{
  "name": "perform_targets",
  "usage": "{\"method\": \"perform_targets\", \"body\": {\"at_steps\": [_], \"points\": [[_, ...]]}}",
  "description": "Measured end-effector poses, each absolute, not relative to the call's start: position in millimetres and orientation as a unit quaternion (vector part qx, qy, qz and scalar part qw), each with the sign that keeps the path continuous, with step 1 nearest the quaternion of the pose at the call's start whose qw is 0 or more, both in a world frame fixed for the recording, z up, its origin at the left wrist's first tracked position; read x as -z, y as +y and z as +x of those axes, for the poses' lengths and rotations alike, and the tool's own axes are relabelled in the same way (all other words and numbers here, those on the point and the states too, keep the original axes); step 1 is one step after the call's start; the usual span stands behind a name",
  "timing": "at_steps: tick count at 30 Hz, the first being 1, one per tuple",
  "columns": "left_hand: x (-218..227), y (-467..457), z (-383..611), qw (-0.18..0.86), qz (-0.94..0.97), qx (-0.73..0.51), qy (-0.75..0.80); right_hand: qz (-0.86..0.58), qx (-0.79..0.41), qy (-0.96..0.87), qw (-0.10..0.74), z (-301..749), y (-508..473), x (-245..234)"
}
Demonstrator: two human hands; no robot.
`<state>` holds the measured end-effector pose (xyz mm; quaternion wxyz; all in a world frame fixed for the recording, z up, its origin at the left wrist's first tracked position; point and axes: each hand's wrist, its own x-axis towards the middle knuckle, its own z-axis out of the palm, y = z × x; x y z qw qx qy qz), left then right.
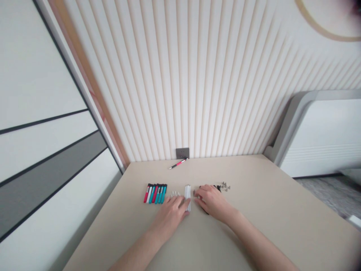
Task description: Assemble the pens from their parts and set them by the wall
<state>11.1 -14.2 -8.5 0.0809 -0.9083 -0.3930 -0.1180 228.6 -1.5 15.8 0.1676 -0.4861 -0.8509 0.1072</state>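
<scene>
My left hand [172,211] rests on the table with its fingers apart, its thumb and index finger against a bundle of thin white rods [187,192]. Small whitish pieces [175,194] lie just beyond its knuckles. To the right of the rods, my right hand [211,198] has bent fingers closed at a small grey piece [194,192], too blurred to name exactly. Black parts [219,188] show from under that hand, mostly hidden by it. Several small grey cone-like pieces [225,186] are scattered beyond its knuckles.
A row of red, white and teal pen barrels [155,194] with black ends lies left of my hands. Near the wall, a red and black pen [178,163] lies below a dark socket [182,153]. The beige table [152,171] meets a ribbed wall; a bed headboard [318,128] stands right.
</scene>
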Motion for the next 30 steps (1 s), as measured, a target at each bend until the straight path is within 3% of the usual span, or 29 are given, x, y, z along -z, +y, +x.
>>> {"method": "perform_targets", "body": {"at_steps": [8,12,17,30], "points": [[9.7,-13.2,10.3,0.073,-0.915,0.119,-0.377,-0.489,-0.199,-0.843,0.106,245.4,-20.4,-26.2],[11.9,-12.5,9.9,0.07,-0.914,0.109,-0.384,-0.492,-0.179,-0.839,0.148,245.7,-16.5,-27.1],[12.3,-11.8,10.4,0.066,-0.915,0.121,-0.378,-0.614,-0.129,-0.751,0.203,262.7,-0.1,-23.6],[12.0,-11.5,9.7,0.048,-0.916,0.103,-0.384,-0.637,-0.135,-0.736,0.187,270.2,14.8,0.3]]}}
